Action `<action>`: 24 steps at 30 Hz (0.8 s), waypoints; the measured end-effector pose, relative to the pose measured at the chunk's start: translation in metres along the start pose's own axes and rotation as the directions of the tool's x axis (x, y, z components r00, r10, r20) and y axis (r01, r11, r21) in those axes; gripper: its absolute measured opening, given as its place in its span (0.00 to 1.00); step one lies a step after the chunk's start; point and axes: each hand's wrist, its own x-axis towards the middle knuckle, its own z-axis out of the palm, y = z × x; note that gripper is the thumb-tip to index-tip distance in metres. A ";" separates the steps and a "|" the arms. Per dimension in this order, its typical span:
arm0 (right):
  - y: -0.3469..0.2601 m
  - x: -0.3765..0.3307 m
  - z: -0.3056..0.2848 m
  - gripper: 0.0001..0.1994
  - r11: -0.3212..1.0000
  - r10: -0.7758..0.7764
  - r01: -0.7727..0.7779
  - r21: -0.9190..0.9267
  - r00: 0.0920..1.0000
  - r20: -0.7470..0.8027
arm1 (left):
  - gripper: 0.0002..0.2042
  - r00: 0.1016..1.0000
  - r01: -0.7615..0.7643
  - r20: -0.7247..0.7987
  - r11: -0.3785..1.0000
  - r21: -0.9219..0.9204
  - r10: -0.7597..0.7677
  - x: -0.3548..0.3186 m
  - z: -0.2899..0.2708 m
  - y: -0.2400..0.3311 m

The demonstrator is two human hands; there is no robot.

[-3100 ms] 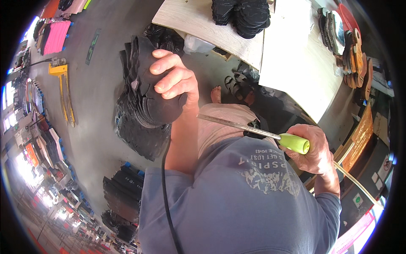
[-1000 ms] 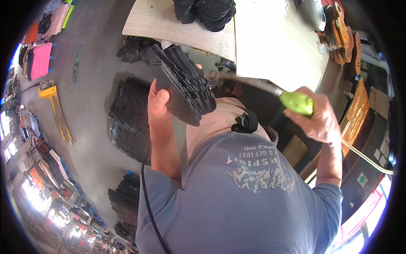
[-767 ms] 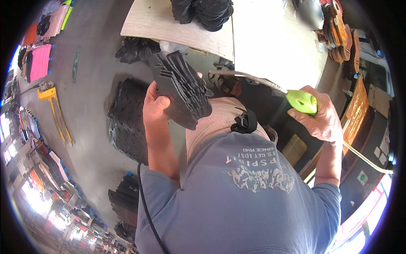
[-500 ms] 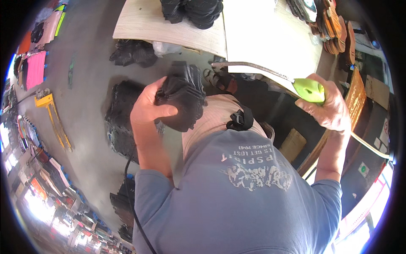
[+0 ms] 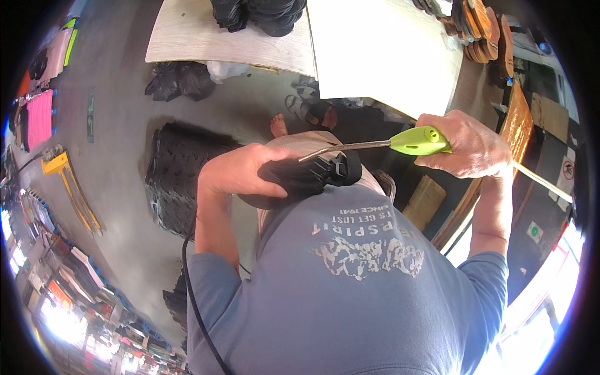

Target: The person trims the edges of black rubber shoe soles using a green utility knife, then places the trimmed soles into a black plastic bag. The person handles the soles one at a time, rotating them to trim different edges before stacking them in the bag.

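Observation:
My left hand [image 5: 234, 170] grips a thick stack of black, thin layered pieces [image 5: 290, 181] in front of my waist, its fingers and thumb on either side of them. They look like insoles, though I cannot be sure. In my right hand [image 5: 474, 147] is a green air blow gun [image 5: 415, 141], closed around its rear end. A long, bent metal nozzle [image 5: 350, 147] points left from it, its tip over the edge of the black stack. From behind the right hand runs a pale hose [image 5: 542, 182].
Ahead stand pale tables [image 5: 225, 40], with black stacks [image 5: 269, 14] on top and brown sole-shaped pieces [image 5: 490, 37] at the far right. A black bag [image 5: 187, 80] lies below. On the floor left are a large black pile [image 5: 178, 165] and a yellow pallet jack [image 5: 70, 181].
The black stack has come down closer to my body and tilted over. My right hand has brought the blow gun leftward and lower, so its nozzle tip reaches the stack.

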 end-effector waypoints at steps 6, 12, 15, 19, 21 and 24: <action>0.000 0.006 0.004 0.17 0.994 0.053 -0.050 0.098 0.998 -0.032 | 0.35 0.989 -0.007 -0.139 0.941 -0.338 -0.043 -0.012 -0.007 -0.033; -0.009 0.006 0.018 0.16 0.969 0.142 -0.081 0.232 0.955 -0.259 | 0.39 0.763 -0.635 -0.584 0.485 -0.601 0.277 -0.003 -0.003 -0.069; -0.016 0.006 0.037 0.16 0.949 0.174 -0.080 0.305 0.940 -0.294 | 0.38 0.548 -0.836 -0.799 0.149 -0.527 0.249 0.019 -0.006 -0.068; -0.018 0.006 0.056 0.14 0.958 0.046 0.047 0.285 0.949 -0.312 | 0.31 0.399 -0.776 -0.721 -0.210 -0.595 0.567 0.032 -0.030 -0.052; -0.017 0.005 0.061 0.13 0.963 0.061 0.056 0.263 0.907 -0.417 | 0.29 0.334 -0.818 -0.778 -0.247 -0.520 0.532 0.031 -0.033 -0.042; -0.018 0.005 0.068 0.14 0.958 0.136 -0.001 0.286 0.882 -0.451 | 0.29 0.238 -0.860 -0.876 -0.328 -0.391 0.419 0.025 -0.035 -0.031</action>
